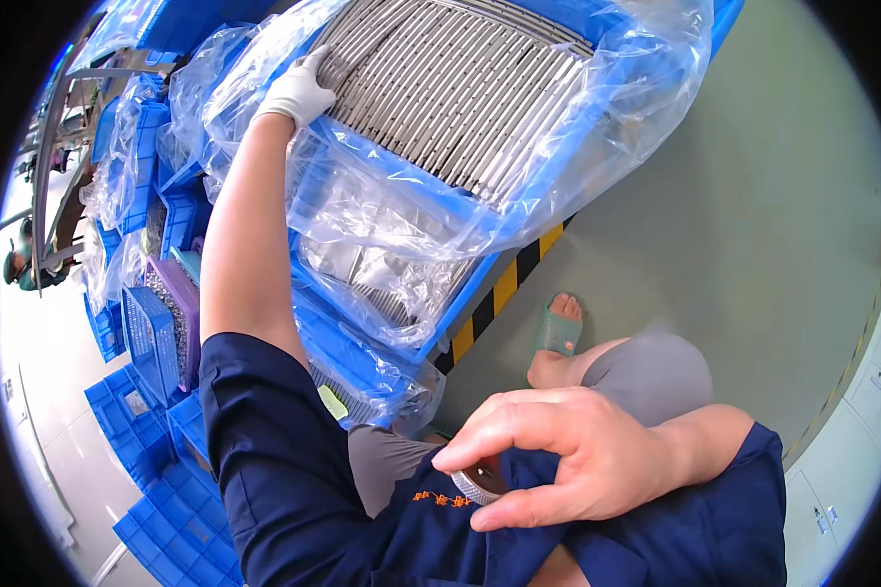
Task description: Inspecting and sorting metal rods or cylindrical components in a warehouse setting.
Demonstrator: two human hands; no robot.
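Note:
My left hand [301, 95], in a white glove, is at the left ends of thin grey metal rods [460, 88], closed round the ends of several of them. The rods lie side by side in rows, with small dark marks along them, in a blue crate [416, 178] lined with clear plastic. Close to my body, my bare right hand [582, 455] pinches a small round piece [477, 485] between thumb and fingers. That piece has a silver ridged rim and a dark glossy face; my fingers cover part of it.
Under the rod crate is another blue crate [457, 318] with plastic-covered rods. Blue bins [132, 406] and a purple tray [178, 303] crowd the left. Black-yellow floor tape [504, 286] runs alongside the crates. A person [24, 259] is far left; white cabinets [837, 489] stand right.

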